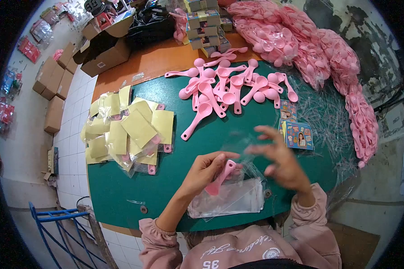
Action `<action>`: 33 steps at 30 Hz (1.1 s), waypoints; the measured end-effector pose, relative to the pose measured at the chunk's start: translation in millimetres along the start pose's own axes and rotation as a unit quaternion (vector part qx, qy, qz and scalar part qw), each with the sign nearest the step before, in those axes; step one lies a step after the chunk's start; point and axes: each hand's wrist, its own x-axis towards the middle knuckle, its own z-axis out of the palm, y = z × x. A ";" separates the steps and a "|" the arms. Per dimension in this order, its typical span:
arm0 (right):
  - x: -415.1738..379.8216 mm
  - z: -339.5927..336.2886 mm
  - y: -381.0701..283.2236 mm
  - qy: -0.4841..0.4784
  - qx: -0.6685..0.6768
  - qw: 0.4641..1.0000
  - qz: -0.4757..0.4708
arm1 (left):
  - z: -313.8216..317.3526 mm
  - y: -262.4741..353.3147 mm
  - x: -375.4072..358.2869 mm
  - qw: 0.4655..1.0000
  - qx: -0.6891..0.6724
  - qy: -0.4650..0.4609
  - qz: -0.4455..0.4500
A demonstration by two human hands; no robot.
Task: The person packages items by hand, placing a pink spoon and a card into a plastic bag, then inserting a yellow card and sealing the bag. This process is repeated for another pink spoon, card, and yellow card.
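Clear plastic bags (229,199) sit stacked at the near edge of the green desk (121,188), right under both hands. Left hand (206,168) is pinched shut on a pink spoon (220,178) just above that stack. Right hand (278,159) is blurry, fingers spread, touching a see-through bag (238,143). Farther out: loose pink spoons (229,85), packed yellow-backed packs (125,130) on the left, small printed cards (298,134) on the right.

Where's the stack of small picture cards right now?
In the head view, the picture cards lie on the green mat at its right side, just beyond the right hand and below the loose pink spoons.
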 end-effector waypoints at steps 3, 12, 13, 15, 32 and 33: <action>-23.4 -45.1 30.7 0.184 -0.259 0.915 0.250 | -3.4 5.4 -1.1 1.000 -0.002 0.023 -0.007; -48.8 -68.0 68.3 0.291 -0.290 0.848 0.337 | -2.5 6.9 0.7 0.999 0.006 0.048 -0.020; -46.5 -69.1 64.2 0.288 -0.365 0.822 0.329 | -3.2 5.6 0.9 0.999 0.010 0.042 -0.012; -44.4 -69.5 50.0 0.293 -0.382 0.824 0.300 | -3.9 6.8 0.9 0.999 0.014 0.038 -0.001; -17.9 -77.7 10.0 0.244 -0.074 0.909 0.331 | 2.1 10.6 -2.1 1.000 0.015 -0.012 -0.013; -12.4 -66.1 12.3 0.240 -0.044 0.939 0.242 | 1.5 9.0 -1.7 1.000 0.016 -0.012 -0.013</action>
